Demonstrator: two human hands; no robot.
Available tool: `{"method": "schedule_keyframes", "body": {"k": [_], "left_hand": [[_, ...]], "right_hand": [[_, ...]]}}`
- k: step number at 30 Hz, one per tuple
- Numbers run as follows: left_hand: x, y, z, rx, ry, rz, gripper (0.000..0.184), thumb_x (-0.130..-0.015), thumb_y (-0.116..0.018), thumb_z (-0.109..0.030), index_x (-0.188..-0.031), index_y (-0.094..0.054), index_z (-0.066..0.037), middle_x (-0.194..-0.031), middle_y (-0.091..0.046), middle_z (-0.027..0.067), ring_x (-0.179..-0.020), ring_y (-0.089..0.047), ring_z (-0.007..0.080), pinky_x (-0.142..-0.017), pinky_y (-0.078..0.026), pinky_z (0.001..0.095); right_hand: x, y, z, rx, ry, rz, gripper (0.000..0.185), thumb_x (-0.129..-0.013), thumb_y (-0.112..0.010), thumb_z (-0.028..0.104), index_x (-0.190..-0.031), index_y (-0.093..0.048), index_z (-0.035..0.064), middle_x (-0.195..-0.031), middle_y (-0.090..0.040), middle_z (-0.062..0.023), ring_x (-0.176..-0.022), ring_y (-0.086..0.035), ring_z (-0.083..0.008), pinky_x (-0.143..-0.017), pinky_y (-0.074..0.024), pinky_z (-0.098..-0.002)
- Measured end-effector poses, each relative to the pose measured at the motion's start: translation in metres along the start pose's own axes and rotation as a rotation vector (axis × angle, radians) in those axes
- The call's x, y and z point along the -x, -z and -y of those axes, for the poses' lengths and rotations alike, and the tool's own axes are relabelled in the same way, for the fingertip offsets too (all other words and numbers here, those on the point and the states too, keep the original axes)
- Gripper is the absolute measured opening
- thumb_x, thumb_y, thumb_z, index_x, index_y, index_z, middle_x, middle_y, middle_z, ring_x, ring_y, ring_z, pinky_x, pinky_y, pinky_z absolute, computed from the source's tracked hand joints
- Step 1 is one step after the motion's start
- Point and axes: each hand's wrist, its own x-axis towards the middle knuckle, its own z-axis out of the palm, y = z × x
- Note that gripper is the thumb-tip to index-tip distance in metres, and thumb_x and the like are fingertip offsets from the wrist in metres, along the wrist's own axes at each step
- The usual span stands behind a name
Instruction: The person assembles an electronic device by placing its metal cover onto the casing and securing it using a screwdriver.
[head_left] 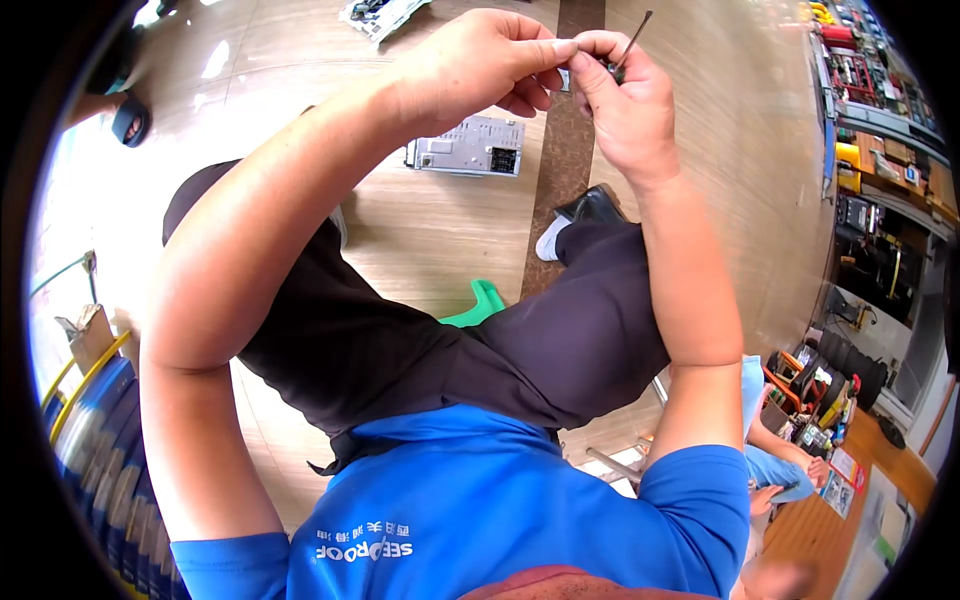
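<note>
My left hand reaches in from the left, with thumb and index finger pinched together; whatever lies between them is too small to make out. Its fingertips meet those of my right hand, which is closed around a thin screwdriver whose shaft points up. Just below my left hand, a silver metal box with a label and a dark connector socket lies on the floor.
Metal parts lie on the tiled floor at the top. A green plastic piece shows between my legs. Shelves of tools line the right side. Another person is at the lower right; a sandalled foot is upper left.
</note>
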Motion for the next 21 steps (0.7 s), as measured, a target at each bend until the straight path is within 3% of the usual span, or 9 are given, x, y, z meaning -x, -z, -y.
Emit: {"method": "schedule_keyframes", "body": {"k": [2,4,7,12,14,15,21], "left_hand": [[0.000,-0.002,0.001,-0.075,0.002,-0.031,0.035,-0.101,-0.061,-0.031,-0.090,-0.065,0.001,-0.080,-0.066,0.0074,-0.072,-0.066,0.0150,-0.070,-0.057,0.0287],[-0.006,0.000,0.009,-0.051,0.003,-0.064,0.033,-0.101,-0.061,-0.030,-0.089,-0.065,0.001,-0.079,-0.066,0.0070,-0.071,-0.066,0.0147,-0.070,-0.057,0.0287],[-0.012,0.004,0.015,0.047,-0.032,-0.063,0.031,-0.100,-0.063,-0.029,-0.088,-0.064,0.000,-0.077,-0.065,0.0057,-0.069,-0.064,0.0139,-0.067,-0.055,0.0291],[-0.016,0.006,0.019,0.085,-0.046,-0.040,0.029,-0.100,-0.060,-0.027,-0.088,-0.063,-0.001,-0.076,-0.064,0.0066,-0.068,-0.063,0.0151,-0.065,-0.054,0.0297],[-0.015,0.009,0.017,0.036,0.006,0.014,0.024,-0.103,-0.055,-0.025,-0.103,-0.065,-0.003,-0.087,-0.068,0.0069,-0.081,-0.066,0.0169,-0.079,-0.054,0.0318],[-0.015,0.006,0.018,0.035,-0.023,0.011,0.028,-0.106,-0.050,-0.027,-0.096,-0.063,-0.005,-0.083,-0.064,0.0021,-0.076,-0.062,0.0091,-0.075,-0.052,0.0253],[-0.022,0.009,0.028,-0.009,0.015,0.034,0.029,-0.108,-0.045,-0.028,-0.097,-0.059,-0.004,-0.082,-0.062,0.0032,-0.076,-0.062,0.0116,-0.076,-0.053,0.0285]], "right_hand": [[0.004,-0.001,-0.006,-0.028,-0.033,-0.018,0.007,-0.097,-0.066,0.007,-0.102,-0.067,0.0024,-0.078,-0.059,0.0068,-0.065,-0.046,0.0006,-0.055,-0.0382,-0.0184],[0.004,-0.002,-0.014,-0.081,-0.104,-0.050,0.008,-0.094,-0.068,0.007,-0.100,-0.067,0.0019,-0.079,-0.064,0.0009,-0.064,-0.055,-0.0070,-0.057,-0.0446,-0.0234],[-0.003,0.000,-0.016,-0.064,-0.068,-0.056,0.012,-0.097,-0.066,0.010,-0.106,-0.065,0.0025,-0.074,-0.059,0.0025,-0.062,-0.051,-0.0045,-0.055,-0.0420,-0.0203],[-0.005,0.001,-0.016,0.117,-0.032,-0.078,0.009,-0.095,-0.068,0.009,-0.100,-0.067,0.0012,-0.077,-0.062,0.0008,-0.067,-0.053,-0.0057,-0.060,-0.0445,-0.0216],[-0.010,0.006,-0.024,0.446,0.384,-0.030,0.009,-0.090,-0.069,0.006,-0.097,-0.067,0.0009,-0.081,-0.068,-0.0088,-0.068,-0.064,-0.0212,-0.062,-0.0505,-0.0315],[-0.011,0.005,-0.024,0.407,0.353,-0.023,0.010,-0.087,-0.070,0.006,-0.095,-0.068,0.0006,-0.086,-0.068,-0.0156,-0.076,-0.067,-0.0321,-0.068,-0.0529,-0.0374],[-0.014,0.005,-0.032,0.361,0.316,-0.004,0.009,-0.088,-0.069,0.005,-0.096,-0.068,0.0007,-0.087,-0.068,-0.0142,-0.078,-0.067,-0.0299,-0.070,-0.0526,-0.0358]]}}
